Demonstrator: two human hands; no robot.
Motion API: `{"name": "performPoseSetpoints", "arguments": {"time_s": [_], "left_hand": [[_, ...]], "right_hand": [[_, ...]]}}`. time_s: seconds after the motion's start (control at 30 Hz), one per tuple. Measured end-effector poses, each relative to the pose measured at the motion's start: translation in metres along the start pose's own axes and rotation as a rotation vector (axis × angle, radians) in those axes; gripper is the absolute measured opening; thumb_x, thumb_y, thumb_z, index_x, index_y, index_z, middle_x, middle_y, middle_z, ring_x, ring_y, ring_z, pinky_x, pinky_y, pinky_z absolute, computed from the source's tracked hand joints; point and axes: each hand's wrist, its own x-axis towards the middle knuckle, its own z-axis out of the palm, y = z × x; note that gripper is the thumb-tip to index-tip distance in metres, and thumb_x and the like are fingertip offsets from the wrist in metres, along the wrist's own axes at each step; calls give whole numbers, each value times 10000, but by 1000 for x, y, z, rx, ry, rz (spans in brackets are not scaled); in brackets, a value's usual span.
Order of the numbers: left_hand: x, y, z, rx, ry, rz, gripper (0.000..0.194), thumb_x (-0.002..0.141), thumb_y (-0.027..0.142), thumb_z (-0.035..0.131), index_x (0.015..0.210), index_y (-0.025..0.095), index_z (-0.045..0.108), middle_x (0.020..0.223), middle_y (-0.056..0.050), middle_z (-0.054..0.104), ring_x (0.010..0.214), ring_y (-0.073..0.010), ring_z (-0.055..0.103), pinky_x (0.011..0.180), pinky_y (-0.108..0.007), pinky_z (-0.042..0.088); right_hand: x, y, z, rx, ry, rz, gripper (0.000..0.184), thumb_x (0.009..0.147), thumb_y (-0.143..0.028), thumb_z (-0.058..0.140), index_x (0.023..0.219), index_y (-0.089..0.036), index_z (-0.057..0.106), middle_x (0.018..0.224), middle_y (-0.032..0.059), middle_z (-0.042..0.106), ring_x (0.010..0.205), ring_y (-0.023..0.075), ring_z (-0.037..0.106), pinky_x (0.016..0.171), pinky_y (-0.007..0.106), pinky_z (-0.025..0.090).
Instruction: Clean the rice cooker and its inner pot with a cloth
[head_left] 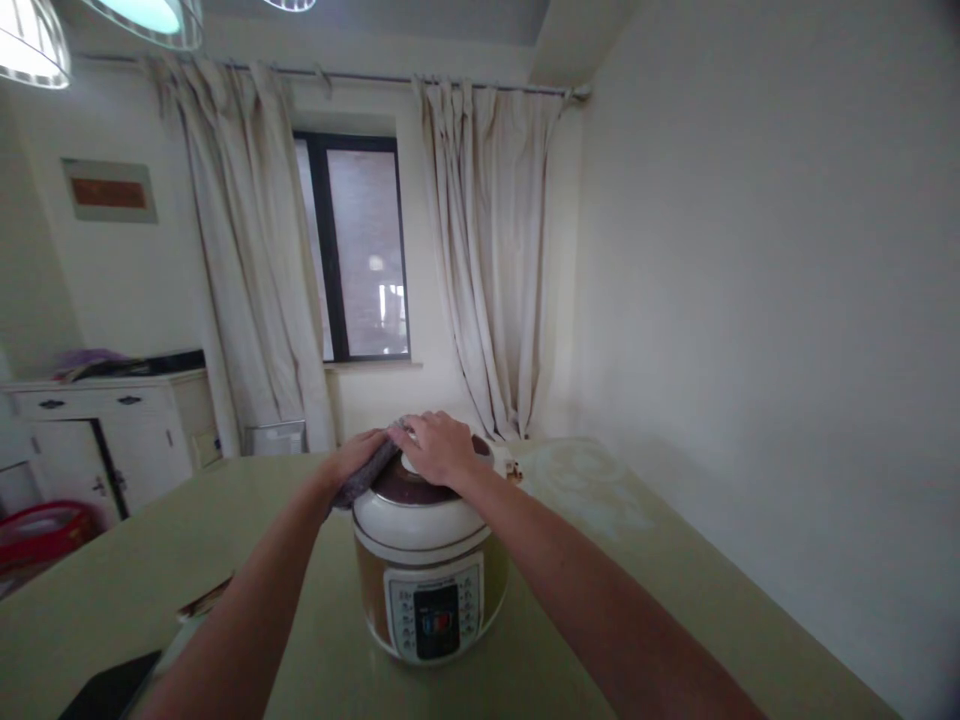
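Note:
A white, round electric pressure cooker [424, 530] with a dark reddish lid top stands upright on the table, its button panel [435, 610] facing me. Over the left part of the lid lies a grey cloth [367, 477]. My left hand [354, 455] is wrapped over this cloth at the lid's left edge. From the right, my right hand [436, 447] reaches across the top of the lid. Its thumb and fingers are bent onto the upper end of the cloth, close to the left hand. A white part of the lid handle [409, 464] shows under the right palm; the fingertips are partly hidden.
The greenish table [570, 600] runs along a bare wall on the right. Near my left forearm lies a dark flat object [112, 685]. Beyond the table are a white cabinet [180, 420], a red tub [52, 530], curtains [491, 250] and a window [367, 250].

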Motion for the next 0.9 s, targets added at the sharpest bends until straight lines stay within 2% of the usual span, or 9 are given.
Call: {"name": "performPoseSetpoints", "arguments": {"time_s": [0.1,0.2,0.27,0.4,0.5,0.57,0.63,0.73,0.9], "left_hand": [[-5,3,1,11,21,11,459,948,447,388,1057,237,781,1178,-106,817,1174,-288,740,1099,-415,549],[-48,18,12,56,83,-13,482,997,430,373,1214,201,738,1327,-139,753,1318,-312,655,1207,-498,446],[-91,37,33,103,187,-29,489,1025,432,401,1340,179,677,1480,-170,653,1479,-346,507,1277,-573,324],[-171,83,101,128,705,-60,628,1073,359,389,1660,148,319,1746,-205,287,1629,-345,257,1305,-585,269],[-191,97,129,94,757,-38,688,1074,328,389,1706,160,172,1778,-216,173,1651,-357,179,1302,-630,249],[-181,92,120,84,738,-39,669,1067,335,398,1692,159,233,1767,-207,226,1644,-352,207,1303,-632,250],[-156,80,92,70,652,-40,608,1053,356,411,1625,152,397,1718,-191,359,1619,-339,280,1314,-610,245],[-102,57,41,-49,309,-73,485,997,378,459,1378,165,670,1551,-150,598,1530,-326,440,1324,-551,250],[-24,18,3,-197,151,-156,321,916,439,557,958,210,778,1059,-82,824,1087,-293,755,1090,-442,555]], "right_hand": [[1,-1,4,-87,-11,16,581,1120,-602,250,1206,-241,697,1192,107,762,1121,271,694,919,393,521],[5,-2,5,-107,-30,44,491,1131,-515,276,1250,-236,662,1218,108,752,1119,277,697,913,397,521],[8,-1,4,-86,-52,61,439,1128,-466,302,1299,-235,634,1252,111,744,1140,283,693,917,404,517],[13,8,0,-35,-134,38,403,1118,-440,338,1269,-263,666,1297,82,745,1151,262,696,917,376,502],[14,15,-2,-14,-171,4,412,1110,-482,363,1253,-277,691,1313,59,748,1158,249,695,910,351,491],[14,18,-2,-12,-169,-13,441,1110,-512,356,1273,-268,685,1323,66,743,1170,251,690,918,352,483],[14,19,-2,-12,-163,-28,444,1113,-510,353,1280,-259,679,1320,73,743,1173,250,686,921,351,477],[14,19,-1,-13,-162,-45,394,1117,-422,359,1268,-248,678,1295,78,751,1157,241,690,916,343,472],[15,19,1,-16,-149,-42,403,1120,-370,325,1238,-229,684,1273,95,752,1139,247,691,912,354,469]]}}
